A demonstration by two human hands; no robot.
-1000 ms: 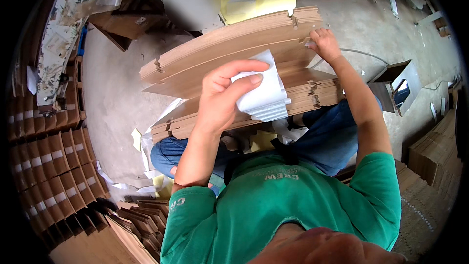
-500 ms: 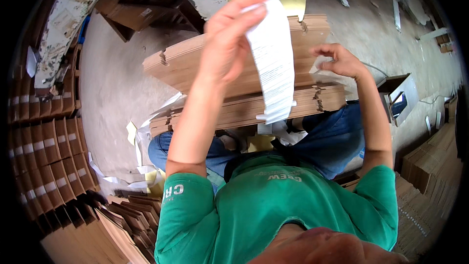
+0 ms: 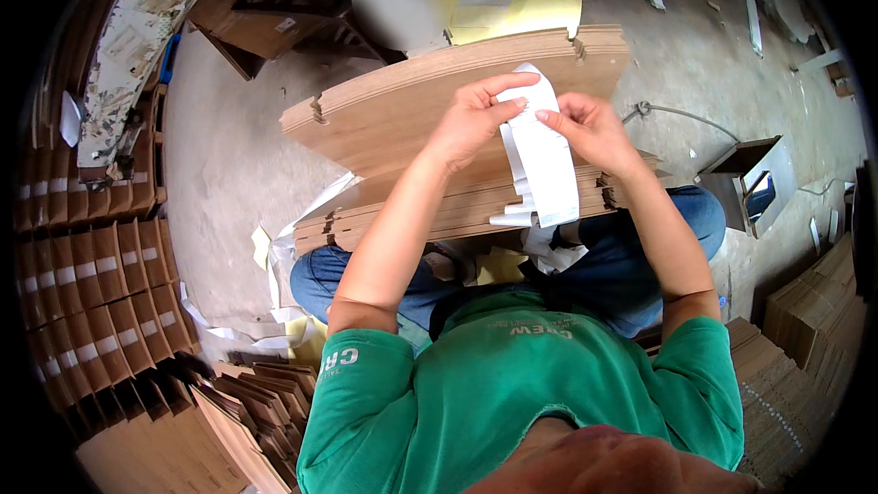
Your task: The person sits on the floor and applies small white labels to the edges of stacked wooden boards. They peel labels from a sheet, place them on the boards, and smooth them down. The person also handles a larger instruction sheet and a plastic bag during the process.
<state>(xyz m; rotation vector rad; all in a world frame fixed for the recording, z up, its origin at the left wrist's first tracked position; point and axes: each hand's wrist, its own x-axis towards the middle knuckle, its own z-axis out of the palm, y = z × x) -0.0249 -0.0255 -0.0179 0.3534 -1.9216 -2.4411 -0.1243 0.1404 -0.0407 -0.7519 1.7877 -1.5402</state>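
A long white paper strip (image 3: 549,174) hangs in front of me, its lower end curling over the near bundle of brown cardboard sheets (image 3: 430,215). My left hand (image 3: 476,119) pinches its upper part between thumb and fingers. On the strip's right edge, my right hand (image 3: 590,128) is closed, with the thumb lying on the paper. Beyond both hands stands a larger bundle of slotted cardboard sheets (image 3: 412,110), leaning at an angle. The two bundles lie crosswise before my crossed legs.
Yellow paper (image 3: 521,0) lies behind the far bundle. Divided cardboard pieces (image 3: 87,284) stand at the left. More cardboard stacks (image 3: 805,311) are at the right, near an open box (image 3: 754,183). White scrap strips (image 3: 247,340) litter the floor by my left knee.
My left hand has come down with the paper strip. My right hand, apart from it before, has moved left and now grips it too.
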